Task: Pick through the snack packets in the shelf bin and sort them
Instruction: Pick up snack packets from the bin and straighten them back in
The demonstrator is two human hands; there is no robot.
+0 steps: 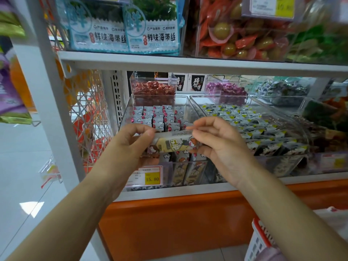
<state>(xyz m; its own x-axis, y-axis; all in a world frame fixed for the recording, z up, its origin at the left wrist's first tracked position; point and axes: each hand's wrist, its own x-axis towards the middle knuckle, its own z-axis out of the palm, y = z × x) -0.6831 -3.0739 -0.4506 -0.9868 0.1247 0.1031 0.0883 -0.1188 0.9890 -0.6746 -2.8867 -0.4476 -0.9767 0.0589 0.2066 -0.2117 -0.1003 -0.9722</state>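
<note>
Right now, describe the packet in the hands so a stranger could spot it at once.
Find the white shelf above the orange base, then its clear bin with the yellow 15.80 tag. Over that bin's front, the left hand and right hand pinch one packet by its ends. It alone lies sideways, cream face showing, while the bin's packets stand upright in rows.

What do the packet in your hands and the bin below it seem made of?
Yellow cartoon-printed snack packet, pinched between left hand and right hand: glossy plastic film, probably; it shines and has a clear sealed edge. Clear rectangular shelf bin: rigid transparent plastic, perhaps acrylic; packets show through its walls.
</note>
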